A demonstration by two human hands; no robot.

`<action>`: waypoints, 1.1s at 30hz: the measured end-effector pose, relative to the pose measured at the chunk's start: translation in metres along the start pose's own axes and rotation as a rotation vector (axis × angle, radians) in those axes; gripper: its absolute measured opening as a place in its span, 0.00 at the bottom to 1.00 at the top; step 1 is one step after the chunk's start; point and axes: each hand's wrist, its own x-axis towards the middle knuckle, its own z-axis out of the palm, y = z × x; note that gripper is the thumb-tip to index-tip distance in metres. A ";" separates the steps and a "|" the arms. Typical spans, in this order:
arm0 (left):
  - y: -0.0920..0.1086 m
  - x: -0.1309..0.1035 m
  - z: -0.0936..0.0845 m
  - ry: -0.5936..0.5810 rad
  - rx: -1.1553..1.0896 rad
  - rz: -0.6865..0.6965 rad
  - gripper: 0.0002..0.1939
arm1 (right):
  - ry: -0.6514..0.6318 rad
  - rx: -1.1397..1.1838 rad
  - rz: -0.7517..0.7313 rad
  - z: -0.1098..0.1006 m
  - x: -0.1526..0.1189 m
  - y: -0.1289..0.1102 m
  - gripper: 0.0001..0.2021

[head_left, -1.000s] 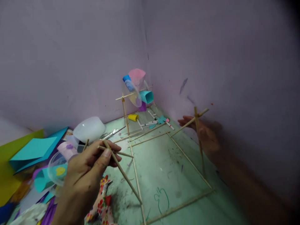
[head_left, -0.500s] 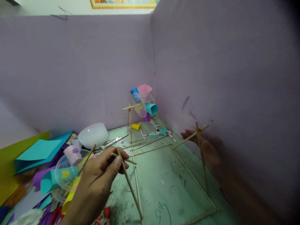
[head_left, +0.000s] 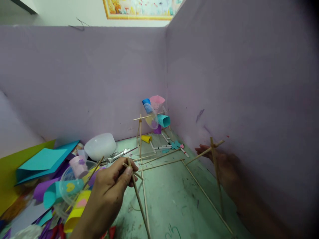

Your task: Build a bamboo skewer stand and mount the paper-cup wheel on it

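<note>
My left hand [head_left: 109, 191] is closed, thumb and fingers pinching the top joint of a thin wooden stick frame [head_left: 140, 203], where sticks cross. On the right, my right hand [head_left: 225, 167] is beside and behind another crossed joint of the frame, by its upright stick [head_left: 216, 169]. Its fingers stretch out towards the left, near the purple wall; whether they touch the sticks I cannot tell. Long base sticks [head_left: 206, 194] lie on the green surface between the hands. Farther back stands a small stick stand [head_left: 140, 137] whose crossbar carries a wheel [head_left: 152, 116] with coloured paper cups.
Purple walls [head_left: 94, 73] meet in a corner behind. At left are a white bowl [head_left: 100, 146], folded blue paper [head_left: 45, 159], a yellow paper roll [head_left: 77, 212] and a clear plastic lid [head_left: 65, 186]. A blue paper cutout [head_left: 175, 144] lies near the stand.
The view has tilted up slightly, so the scene sits a little lower and to the right. Both hands keep nearly the same places at the two stick joints.
</note>
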 end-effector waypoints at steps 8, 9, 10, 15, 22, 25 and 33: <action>0.006 -0.002 0.004 0.057 -0.083 -0.018 0.12 | 0.204 0.018 -0.133 0.000 -0.002 0.002 0.21; 0.007 -0.002 0.005 0.076 -0.097 -0.026 0.12 | 0.252 0.012 -0.172 0.002 -0.005 -0.002 0.19; 0.008 -0.002 0.005 0.084 -0.104 -0.031 0.12 | 0.304 -0.011 -0.227 0.005 -0.011 -0.008 0.17; 0.007 -0.002 0.002 0.026 -0.043 -0.008 0.13 | 0.459 -0.311 -0.450 0.035 -0.048 -0.067 0.11; 0.008 -0.002 0.002 0.015 -0.043 -0.004 0.13 | -0.119 -0.614 -0.382 0.131 0.009 -0.095 0.17; 0.010 -0.003 0.003 0.027 -0.050 0.002 0.13 | -0.156 -0.797 -0.249 0.163 0.055 -0.085 0.22; 0.009 -0.002 0.004 0.031 -0.042 0.016 0.13 | -0.254 -1.122 -0.224 0.188 0.076 -0.069 0.27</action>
